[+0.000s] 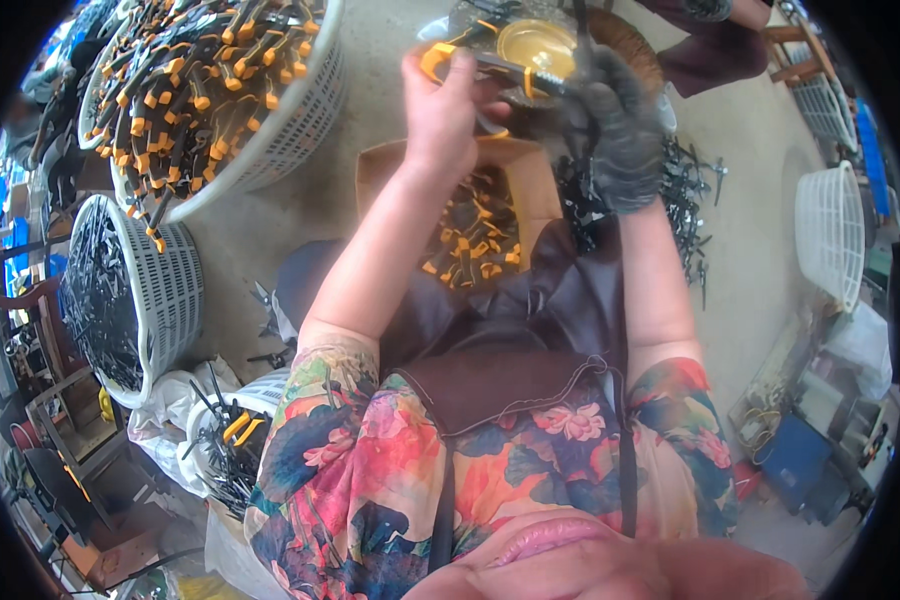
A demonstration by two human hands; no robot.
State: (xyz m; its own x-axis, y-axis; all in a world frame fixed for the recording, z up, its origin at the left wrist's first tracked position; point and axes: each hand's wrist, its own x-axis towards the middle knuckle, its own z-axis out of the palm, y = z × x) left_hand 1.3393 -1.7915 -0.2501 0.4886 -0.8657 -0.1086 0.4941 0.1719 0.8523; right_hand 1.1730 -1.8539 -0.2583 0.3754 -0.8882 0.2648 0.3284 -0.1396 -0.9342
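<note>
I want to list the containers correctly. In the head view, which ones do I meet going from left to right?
White basket of dark metal parts → large white basket of orange-handled tools → cardboard box of orange pieces → empty white basket.

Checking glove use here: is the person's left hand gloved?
No: the left hand is bare as it grips the orange-and-black tool, while only the right hand wears a dark grey glove.

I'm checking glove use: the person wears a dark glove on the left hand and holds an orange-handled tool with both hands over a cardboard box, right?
Not quite. The head view shows the dark glove on the right hand; the left hand is bare. Both hold the orange-handled tool over the cardboard box.
</note>
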